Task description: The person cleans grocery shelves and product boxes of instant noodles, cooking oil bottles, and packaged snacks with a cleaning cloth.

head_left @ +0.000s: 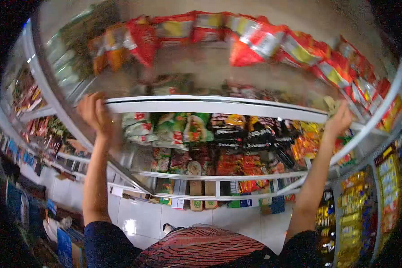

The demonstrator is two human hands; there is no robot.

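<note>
While white floor tiles (183,219) are shining below and yellow packs (350,219) are lining the right side of the room, a person is standing close to a big glass case (218,188). Red and silver bags (254,42) are hanging in a row at the far side. Green and white bags (167,127) and black bags (228,129) are lying inside, showing just below a long white-edged panel (210,106). The panel is running across the case, and the person is holding it at both ends, which seems to be the step in hand. Moving such a wide thing would likely be calling for both hands working evenly. The left hand (93,114) is gripping the left end, its fingers curling over the edge. The right hand (339,118) is gripping the right end, its fingers bending. Something small and pale (330,103), maybe a cloth, is touching them, but blur is hiding its shape.
</note>
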